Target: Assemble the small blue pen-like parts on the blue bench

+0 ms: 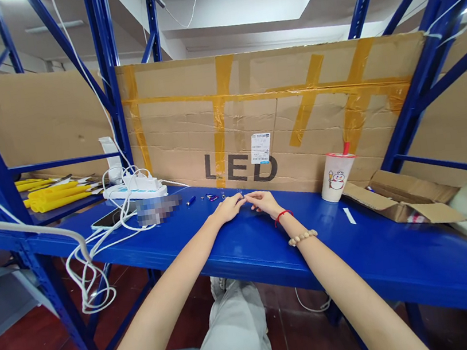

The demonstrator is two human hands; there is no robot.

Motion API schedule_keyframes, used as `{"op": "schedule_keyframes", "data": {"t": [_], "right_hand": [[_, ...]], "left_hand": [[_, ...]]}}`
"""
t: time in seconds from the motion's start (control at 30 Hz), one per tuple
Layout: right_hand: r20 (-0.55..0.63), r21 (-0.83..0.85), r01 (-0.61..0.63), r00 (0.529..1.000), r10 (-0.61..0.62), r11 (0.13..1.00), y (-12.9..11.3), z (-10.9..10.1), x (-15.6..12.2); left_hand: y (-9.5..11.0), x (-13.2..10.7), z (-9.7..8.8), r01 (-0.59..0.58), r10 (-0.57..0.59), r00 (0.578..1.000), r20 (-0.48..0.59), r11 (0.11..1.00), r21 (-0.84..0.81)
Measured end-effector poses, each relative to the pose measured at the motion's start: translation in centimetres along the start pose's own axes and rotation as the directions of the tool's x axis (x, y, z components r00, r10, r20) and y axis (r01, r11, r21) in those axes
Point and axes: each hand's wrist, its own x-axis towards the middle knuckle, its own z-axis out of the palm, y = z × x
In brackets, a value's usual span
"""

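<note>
Pinching something tiny together, left hand (228, 207) and right hand (263, 201) meet fingertip-to-fingertip; can't tell what. Small blue bits (206, 198) lie at 11 o'clock; steady fingers needed next, I'd guess.

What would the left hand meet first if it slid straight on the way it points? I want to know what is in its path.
Probably the cardboard sheet marked LED. The left hand points away across the blue shelf; tiny items lie just left of its line, though depth is unclear.

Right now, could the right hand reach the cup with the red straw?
Probably yes. The right hand rests on the blue shelf, and the cup stands to its right with only bare shelf between them.
</note>
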Motion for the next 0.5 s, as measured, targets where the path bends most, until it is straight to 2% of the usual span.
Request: {"op": "schedule_keyframes", "data": {"t": [0.23,0.5], "right_hand": [[-0.007,0.034,-0.006,1.0,0.006,0.999,-0.28,-0.27,0.01],[-0.07,0.066,-0.005,0.997,0.009,0.998,-0.95,-0.89,-0.22]], "left_hand": [[0.12,-0.17,-0.33,0.002,-0.001,1.0,-0.007,1.0,0.031],[-0.12,0.06,-0.41,-0.012,0.014,0.999,-0.042,0.999,0.031]]}}
